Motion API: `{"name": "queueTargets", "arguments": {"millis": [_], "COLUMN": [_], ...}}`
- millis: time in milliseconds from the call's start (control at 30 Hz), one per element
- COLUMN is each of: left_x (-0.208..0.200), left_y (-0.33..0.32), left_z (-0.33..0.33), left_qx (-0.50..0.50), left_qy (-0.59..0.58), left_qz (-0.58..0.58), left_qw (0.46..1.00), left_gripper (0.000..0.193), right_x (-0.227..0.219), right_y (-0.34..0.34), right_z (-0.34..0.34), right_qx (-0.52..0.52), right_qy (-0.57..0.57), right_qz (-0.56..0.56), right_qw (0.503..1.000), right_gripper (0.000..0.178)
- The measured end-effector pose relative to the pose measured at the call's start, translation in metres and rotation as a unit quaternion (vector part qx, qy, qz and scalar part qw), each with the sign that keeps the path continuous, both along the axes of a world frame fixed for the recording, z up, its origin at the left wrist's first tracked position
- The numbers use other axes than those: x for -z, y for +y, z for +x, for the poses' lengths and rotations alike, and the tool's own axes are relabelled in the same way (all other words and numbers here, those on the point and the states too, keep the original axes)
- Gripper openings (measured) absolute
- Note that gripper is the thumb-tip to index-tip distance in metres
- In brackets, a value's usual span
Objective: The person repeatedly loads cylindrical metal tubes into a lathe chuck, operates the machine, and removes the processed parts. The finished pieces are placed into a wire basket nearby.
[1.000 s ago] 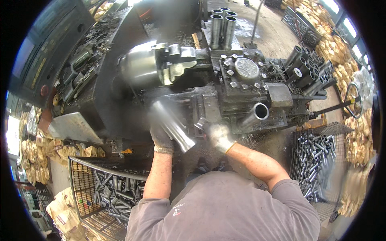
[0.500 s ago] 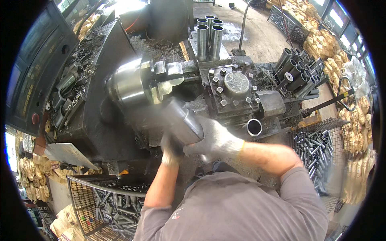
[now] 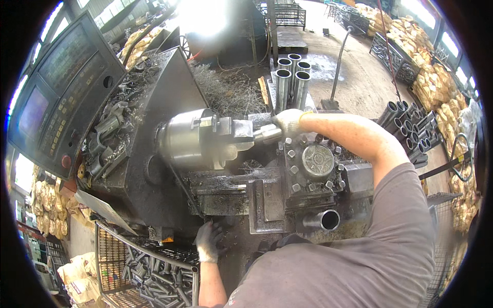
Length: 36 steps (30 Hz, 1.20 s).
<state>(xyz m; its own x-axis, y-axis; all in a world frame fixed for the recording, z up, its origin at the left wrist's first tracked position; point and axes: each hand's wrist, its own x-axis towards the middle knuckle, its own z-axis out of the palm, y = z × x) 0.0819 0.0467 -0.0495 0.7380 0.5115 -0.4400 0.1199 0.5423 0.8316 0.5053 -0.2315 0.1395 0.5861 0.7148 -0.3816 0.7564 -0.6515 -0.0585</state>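
Observation:
My right hand (image 3: 287,122), in a white glove, reaches across the lathe and grips a short metal tube (image 3: 267,133) at the jaws of the steel chuck (image 3: 192,139). The tube's far end is hidden by the chuck jaws. My left hand (image 3: 208,241), also gloved, rests low on the dark machine bed near its front edge and holds nothing. The tool turret (image 3: 316,164) with its bolts sits just below my right forearm.
A control panel (image 3: 56,97) stands at the left. Upright tubes (image 3: 291,77) stand behind the chuck, and more tubes (image 3: 411,126) lie stacked at the right. A wire basket (image 3: 149,272) of cut tubes sits at the lower left. Metal swarf (image 3: 226,92) covers the bed.
Both hands carried a tube up from the front of the bed. Now my right hand holds it at the chuck, and my left hand has dropped back to the bed's front edge.

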Motion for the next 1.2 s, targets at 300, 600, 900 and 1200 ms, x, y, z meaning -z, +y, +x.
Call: {"name": "queueTargets", "arguments": {"millis": [300,600,900,1200], "left_x": [0.053,0.038,-0.007,0.013], "left_y": [0.116,0.146,0.151,0.149], "left_z": [-0.095,-0.092,-0.09,-0.089], "left_qx": [-0.319,-0.313,-0.248,-0.262], "left_qy": [0.056,0.062,-0.002,0.118], "left_qz": [0.004,0.037,-0.214,0.057], "left_qw": [0.946,0.947,0.945,0.956], "left_gripper": [0.036,0.05,0.052,0.044], "right_x": [-0.001,-0.012,-0.042,-0.044], "right_y": [0.021,0.035,0.062,0.007], "right_z": [0.001,-0.021,-0.029,-0.04], "right_qx": [0.02,0.01,0.146,0.159], "right_qy": [0.092,0.081,0.224,0.058], "right_qz": [0.056,0.114,0.028,0.2], "right_qw": [0.994,0.99,0.963,0.965], "right_gripper": [0.065,0.084,0.067,0.076]}}
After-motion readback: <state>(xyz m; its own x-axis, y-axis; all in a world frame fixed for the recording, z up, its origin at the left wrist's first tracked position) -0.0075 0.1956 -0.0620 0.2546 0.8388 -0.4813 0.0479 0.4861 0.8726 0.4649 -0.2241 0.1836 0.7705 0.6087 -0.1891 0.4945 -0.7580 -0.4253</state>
